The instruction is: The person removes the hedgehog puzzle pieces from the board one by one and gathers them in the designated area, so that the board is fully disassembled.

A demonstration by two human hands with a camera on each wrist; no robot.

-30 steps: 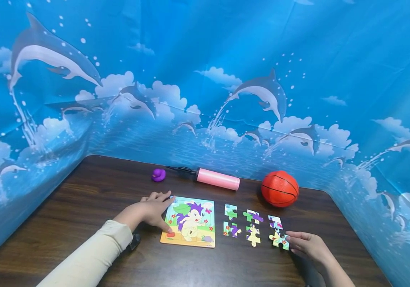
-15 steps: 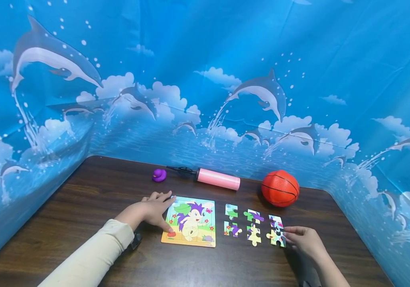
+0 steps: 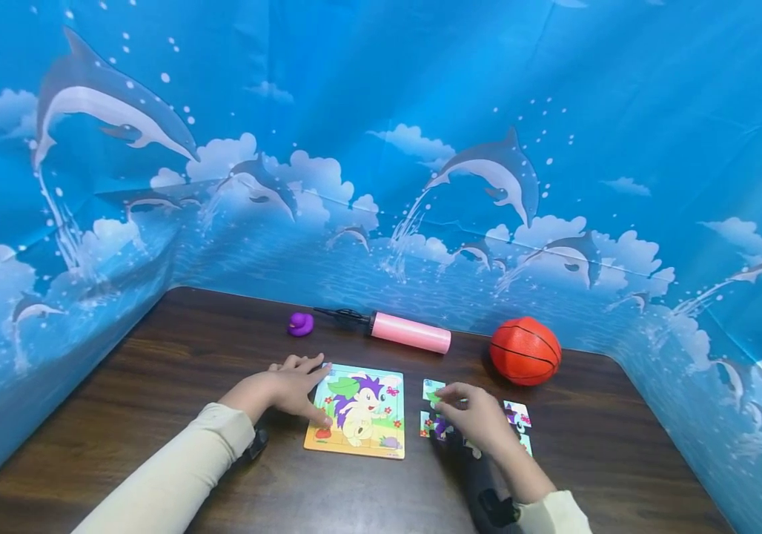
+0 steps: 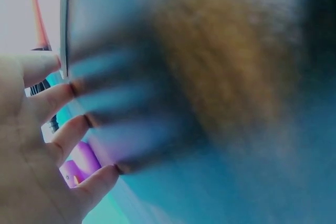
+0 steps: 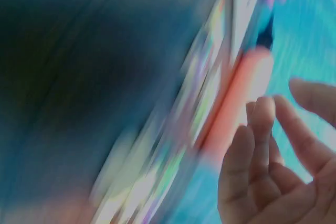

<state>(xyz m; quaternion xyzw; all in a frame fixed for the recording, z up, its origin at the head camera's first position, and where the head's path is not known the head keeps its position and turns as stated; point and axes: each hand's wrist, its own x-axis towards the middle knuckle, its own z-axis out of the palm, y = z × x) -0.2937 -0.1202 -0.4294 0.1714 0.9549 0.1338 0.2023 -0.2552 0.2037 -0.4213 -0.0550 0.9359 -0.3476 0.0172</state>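
Observation:
A square hedgehog picture puzzle (image 3: 381, 419) lies flat on the dark table. My left hand (image 3: 281, 393) rests at its left edge, fingers spread and thumb over the lower left of the picture. To the right, my right hand (image 3: 481, 423) hovers over the loose jigsaw pieces, its fingers loosely bent. No piece shows between the fingers (image 5: 262, 124) in the right wrist view. Beyond the fingertips lies the upper left piece (image 3: 431, 387), with a lower left piece (image 3: 425, 424) below it. A right-hand piece (image 3: 517, 411) shows past the wrist; the middle pieces are mostly hidden under the hand.
At the back of the table stand a purple toy duck (image 3: 300, 324), a pink hand pump (image 3: 411, 332) with a black end, and a red ball (image 3: 525, 351) with basketball lines. A blue dolphin-print sheet (image 3: 381, 185) hangs behind and around the table (image 3: 201, 326).
My right hand pushed the lower right piece leftward, close under the one above, then let go and moved left over the other pieces. The left hand stays at the puzzle's edge.

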